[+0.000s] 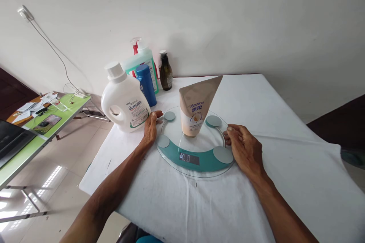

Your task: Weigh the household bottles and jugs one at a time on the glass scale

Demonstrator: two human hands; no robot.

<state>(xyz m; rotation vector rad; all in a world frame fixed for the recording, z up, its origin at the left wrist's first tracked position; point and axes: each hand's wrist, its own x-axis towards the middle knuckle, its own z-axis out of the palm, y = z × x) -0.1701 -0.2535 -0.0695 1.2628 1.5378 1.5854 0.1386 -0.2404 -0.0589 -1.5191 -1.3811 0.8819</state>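
Note:
A round glass bathroom scale (pixel 194 161), with a green band, grey pads and a small display, lies on the white-covered table. On it a beige Rejoice tube (pixel 195 110) stands on its cap, its wide end up. At the scale's left rim is my left hand (pixel 151 127), seen side-on, fingers closed at the glass edge and partly hidden. My right hand (pixel 245 148) grips the right rim, fingers bent and thumb uppermost. Close beside my left hand stands a white laundry detergent bottle (pixel 122 98) with a handle.
Behind the detergent are a blue bottle (pixel 146 85), a green pump bottle (pixel 142 59) and a dark brown pump bottle (pixel 165 74). The white tablecloth (pixel 299 167) spreads to the right. A green table (pixel 54 121) with papers and a laptop stands at left; a wall rises behind.

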